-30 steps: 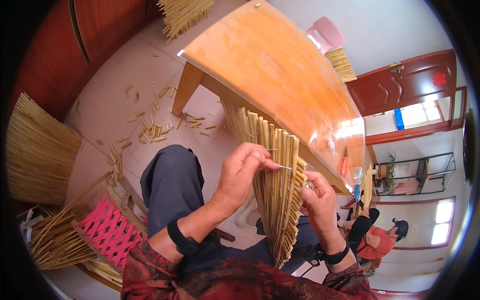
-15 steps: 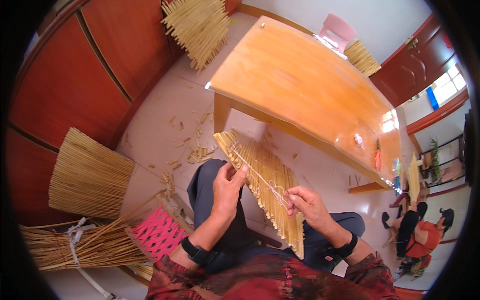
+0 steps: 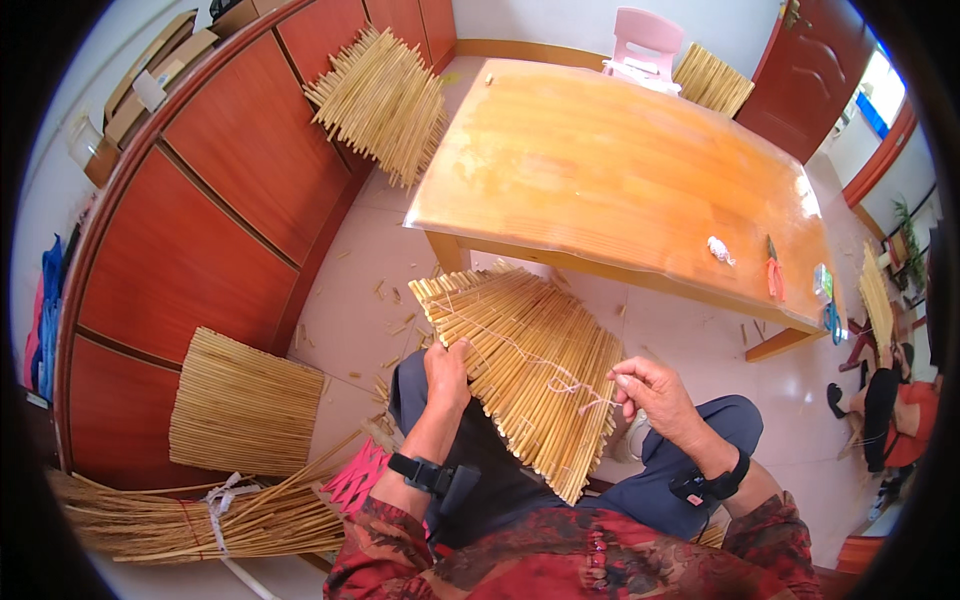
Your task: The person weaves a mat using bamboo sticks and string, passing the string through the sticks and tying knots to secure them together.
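A mat of straw-coloured stalks (image 3: 520, 340), laid side by side, lies tilted across my lap, fanning out from upper left to lower right. My left hand (image 3: 447, 375) is closed on its left edge, the thumb on top and the other fingers hidden beneath. Over the mat runs a thin pale string (image 3: 565, 384) with a loose loop near the right side. My right hand (image 3: 652, 392) pinches the string's end between thumb and fingers, just off the mat's right edge.
A wooden table (image 3: 600, 180) stands ahead, bearing orange-handled pliers (image 3: 774, 272) and a white string bundle (image 3: 719, 250). Red cabinets (image 3: 220, 210) line the left. Another mat (image 3: 245, 400) leans there, near tied stalks (image 3: 130, 515). Another person (image 3: 905, 415) sits at far right.
The mat has turned so more of its upper face shows. My right hand has moved right, drawing the string outward. My left hand still grips the left edge. The view has shifted.
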The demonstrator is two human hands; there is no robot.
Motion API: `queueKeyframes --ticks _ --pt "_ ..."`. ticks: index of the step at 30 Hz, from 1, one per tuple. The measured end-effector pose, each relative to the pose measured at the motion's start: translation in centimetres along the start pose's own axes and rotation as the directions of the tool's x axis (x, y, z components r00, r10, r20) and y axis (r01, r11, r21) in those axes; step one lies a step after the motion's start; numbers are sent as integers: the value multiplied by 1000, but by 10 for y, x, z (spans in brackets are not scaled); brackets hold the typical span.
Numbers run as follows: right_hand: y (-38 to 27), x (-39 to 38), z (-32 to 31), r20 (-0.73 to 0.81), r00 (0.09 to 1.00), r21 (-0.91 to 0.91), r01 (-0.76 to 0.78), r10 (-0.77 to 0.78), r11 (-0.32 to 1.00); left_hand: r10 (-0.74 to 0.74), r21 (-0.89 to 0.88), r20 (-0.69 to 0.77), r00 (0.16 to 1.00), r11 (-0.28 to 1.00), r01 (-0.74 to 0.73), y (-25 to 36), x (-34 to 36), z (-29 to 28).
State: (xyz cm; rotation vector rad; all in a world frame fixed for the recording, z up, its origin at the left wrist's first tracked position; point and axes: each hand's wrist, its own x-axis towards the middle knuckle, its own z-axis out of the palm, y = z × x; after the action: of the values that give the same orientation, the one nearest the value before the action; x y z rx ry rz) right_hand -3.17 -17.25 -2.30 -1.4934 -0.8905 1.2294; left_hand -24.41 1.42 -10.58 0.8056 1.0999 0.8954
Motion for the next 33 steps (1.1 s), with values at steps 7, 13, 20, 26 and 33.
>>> queueKeyframes --ticks 7,13,20,26,33 --pt "-25 2 -18 20 992 -44 125 -124 991 220 -77 60 974 974 -215 30 -52 -3" --pt "-50 -3 -33 36 961 -119 275 -273 954 228 -119 11 974 967 -225 58 -81 -2" --pt "-48 -22 -48 -10 971 12 237 -237 971 239 80 226 944 962 -263 116 -91 -19" --pt "-10 -45 -48 100 989 -21 110 -108 994 241 208 241 940 933 -292 122 -108 -5" --pt "-17 -56 -101 -137 963 -21 230 -231 973 173 255 233 957 939 -232 138 -123 -20"
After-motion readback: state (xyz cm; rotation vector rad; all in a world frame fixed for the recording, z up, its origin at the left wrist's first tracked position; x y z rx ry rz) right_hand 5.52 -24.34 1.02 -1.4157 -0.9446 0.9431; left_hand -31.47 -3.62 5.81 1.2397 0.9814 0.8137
